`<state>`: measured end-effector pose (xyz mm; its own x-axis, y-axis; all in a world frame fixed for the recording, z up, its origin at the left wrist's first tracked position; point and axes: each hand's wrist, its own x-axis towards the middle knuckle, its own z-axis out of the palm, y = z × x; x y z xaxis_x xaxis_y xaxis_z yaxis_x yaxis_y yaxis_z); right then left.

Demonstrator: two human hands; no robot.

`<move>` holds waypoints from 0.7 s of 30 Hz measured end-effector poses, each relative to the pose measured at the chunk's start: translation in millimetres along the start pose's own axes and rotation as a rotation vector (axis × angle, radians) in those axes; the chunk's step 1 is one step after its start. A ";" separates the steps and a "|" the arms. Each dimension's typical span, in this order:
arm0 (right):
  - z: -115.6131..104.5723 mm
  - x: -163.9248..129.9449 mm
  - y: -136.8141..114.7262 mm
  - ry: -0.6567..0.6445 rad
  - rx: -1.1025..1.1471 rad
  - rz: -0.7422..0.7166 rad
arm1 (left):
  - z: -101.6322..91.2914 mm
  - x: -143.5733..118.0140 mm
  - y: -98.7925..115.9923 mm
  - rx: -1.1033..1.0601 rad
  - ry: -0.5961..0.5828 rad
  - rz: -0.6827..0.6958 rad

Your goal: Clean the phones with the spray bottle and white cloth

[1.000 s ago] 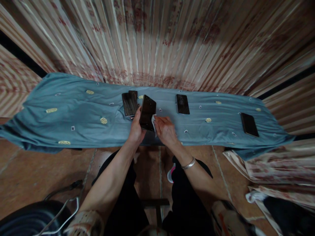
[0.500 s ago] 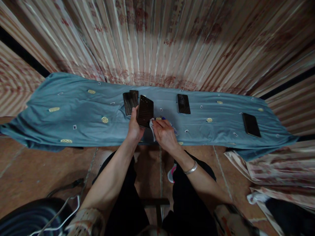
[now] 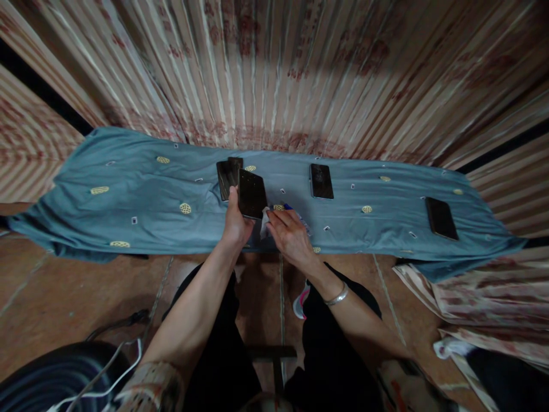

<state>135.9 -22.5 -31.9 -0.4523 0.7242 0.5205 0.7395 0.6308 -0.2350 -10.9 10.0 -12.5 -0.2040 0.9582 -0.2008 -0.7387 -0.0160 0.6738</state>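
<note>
Cloth-draped surface (image 3: 206,229), a dark phone (image 3: 251,194) held above it in the left grip (image 3: 238,225).
Clasped by its left edge, seemingly to leave the face uncovered; toward five o'clock the right grip (image 3: 292,236) pinches a white tissue (image 3: 263,224), contact unclear, and partly hides a blue item (image 3: 302,222). Toward ten o'clock the dark phone blocks part of a reflective phone (image 3: 225,179), a rear phone (image 3: 235,162) beyond; toward three, a near phone (image 3: 321,181) and a far phone (image 3: 441,218).
</note>
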 end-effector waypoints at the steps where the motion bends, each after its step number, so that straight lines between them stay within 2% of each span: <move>1: -0.2 0.9 -1.0 0.000 -0.002 -0.001 | 1.5 -1.3 0.0 0.002 0.001 0.006; 9: -2.1 9.9 -15.5 -0.016 0.045 -0.028 | 12.5 -9.0 -3.3 0.057 0.117 0.000; 21: 2.8 14.0 -30.1 0.033 0.151 -0.048 | 8.3 -16.8 -8.4 0.151 -0.003 0.003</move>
<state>105.9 -30.6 -19.9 -0.4670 0.6839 0.5606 0.6325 0.7013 -0.3287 4.1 -3.6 -8.9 -0.2042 0.9589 -0.1968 -0.6328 0.0241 0.7739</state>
